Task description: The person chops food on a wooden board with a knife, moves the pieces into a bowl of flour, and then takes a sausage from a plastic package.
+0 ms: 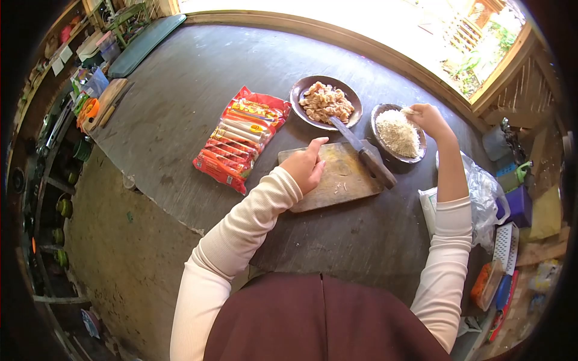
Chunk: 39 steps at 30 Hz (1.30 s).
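Observation:
My right hand is at the upper right rim of a small dark bowl and pinches a bit of the pale shreds heaped in it. My left hand hovers over the left part of a worn wooden cutting board; its index finger stretches out and nothing shows in it. Across the board's right side lies a knife, its blade tip at the rim of a larger dark bowl. That bowl holds chopped, pale brown pieces that look like meat. A few small scraps lie on the board.
A red pack of sausages lies left of the board on the dark table. Close by my right forearm is a clear plastic bag. Containers and a white basket line the right side. A wooden-framed opening runs behind the table.

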Available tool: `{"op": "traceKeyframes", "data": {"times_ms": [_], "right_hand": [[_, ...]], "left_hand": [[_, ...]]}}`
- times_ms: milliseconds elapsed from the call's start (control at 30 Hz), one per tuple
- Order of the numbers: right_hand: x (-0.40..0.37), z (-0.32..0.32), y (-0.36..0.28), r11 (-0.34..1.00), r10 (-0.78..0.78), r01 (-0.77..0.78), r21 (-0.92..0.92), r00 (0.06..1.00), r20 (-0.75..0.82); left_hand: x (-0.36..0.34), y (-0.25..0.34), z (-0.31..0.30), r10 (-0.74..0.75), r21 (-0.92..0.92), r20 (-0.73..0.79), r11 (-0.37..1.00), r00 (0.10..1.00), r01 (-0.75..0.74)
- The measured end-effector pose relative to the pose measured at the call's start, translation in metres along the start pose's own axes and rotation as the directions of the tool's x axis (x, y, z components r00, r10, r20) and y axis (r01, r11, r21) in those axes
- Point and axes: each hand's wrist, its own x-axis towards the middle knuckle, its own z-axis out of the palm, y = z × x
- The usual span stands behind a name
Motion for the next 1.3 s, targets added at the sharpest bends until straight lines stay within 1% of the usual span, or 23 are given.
{"op": "traceKeyframes", "data": {"times_ms": [67,133,167,233,367,433,467,533,567,633,667,700,767,800,867,967,1200,1267,1300], "right_hand": [[-0.004,-0.003,-0.005,0.999,-0.022,0.021,-0.035,1.0,-0.014],[-0.01,-0.005,-0.016,0.992,-0.036,0.034,-0.125,0.999,-0.006],[-0.008,-0.003,-0.009,0.991,-0.037,0.036,-0.125,0.999,-0.007],[-0.001,0.005,0.01,0.999,-0.033,0.033,-0.002,0.999,-0.017],[-0.003,0.006,0.013,0.999,-0.025,0.026,0.031,0.999,-0.034],[-0.004,0.005,0.015,0.997,0.013,-0.016,0.073,0.999,0.047],[-0.007,0.002,0.007,0.997,0.014,-0.017,0.072,0.999,0.048],[-0.018,-0.005,-0.016,0.982,0.109,-0.076,-0.171,0.974,0.196],[-0.022,-0.001,-0.013,0.982,0.109,-0.076,-0.171,0.974,0.196],[-0.025,0.01,-0.004,0.989,0.031,-0.002,-0.147,0.98,0.198],[-0.024,0.013,0.0,0.993,0.033,-0.004,-0.12,0.971,0.235],[-0.024,0.015,0.003,0.993,0.031,-0.003,-0.121,0.972,0.234],[-0.025,0.019,0.005,0.995,-0.035,0.052,-0.081,0.98,0.198],[-0.026,0.02,0.003,0.995,-0.035,0.052,-0.08,0.979,0.199],[-0.028,0.021,0.0,0.993,-0.028,0.042,-0.111,0.992,0.121],[-0.023,0.024,0.009,0.992,-0.041,0.05,-0.112,0.996,0.084],[-0.016,0.017,0.019,0.992,-0.086,0.09,-0.084,0.995,0.049],[-0.016,0.006,0.013,0.998,0.032,-0.03,-0.053,0.999,0.037],[-0.02,-0.001,0.0,0.998,0.034,-0.032,-0.053,0.999,0.038]], "left_hand": [[0.0,-0.001,0.001,0.001,0.013,0.006,1.0,1.0,-0.001],[0.001,-0.005,0.002,-0.003,0.081,0.013,0.997,1.0,0.002],[0.001,-0.005,0.002,-0.003,0.082,0.012,0.997,1.0,0.002],[0.001,-0.004,0.001,-0.001,0.073,0.015,0.997,1.0,0.0],[0.0,-0.002,0.0,0.008,0.052,0.021,0.999,1.0,-0.009],[0.0,-0.001,0.0,0.01,0.048,0.03,0.999,1.0,-0.012],[0.0,-0.001,0.0,0.01,0.047,0.03,0.999,0.999,-0.012],[0.0,-0.001,0.0,0.008,0.074,0.031,0.997,0.999,-0.01],[0.0,-0.002,0.0,0.008,0.074,0.031,0.997,0.999,-0.01],[0.0,-0.003,0.0,0.029,0.064,0.027,0.997,0.999,-0.031],[0.0,-0.003,0.0,0.03,0.065,0.026,0.997,0.999,-0.032],[0.0,-0.002,0.0,0.037,0.058,0.026,0.998,0.999,-0.039],[0.0,-0.003,0.0,0.043,0.05,0.026,0.998,0.999,-0.044],[0.0,-0.004,0.0,0.04,0.049,0.028,0.998,0.999,-0.042],[-0.001,-0.004,0.001,0.039,0.046,0.033,0.998,0.999,-0.04],[0.0,-0.003,0.001,0.008,0.057,0.047,0.998,0.999,-0.011],[-0.001,-0.006,0.003,0.049,0.083,0.036,0.995,0.998,-0.051],[-0.001,-0.005,0.002,0.052,0.086,0.034,0.995,0.998,-0.055],[-0.001,-0.004,0.002,0.041,0.068,0.033,0.997,0.999,-0.043]]}}
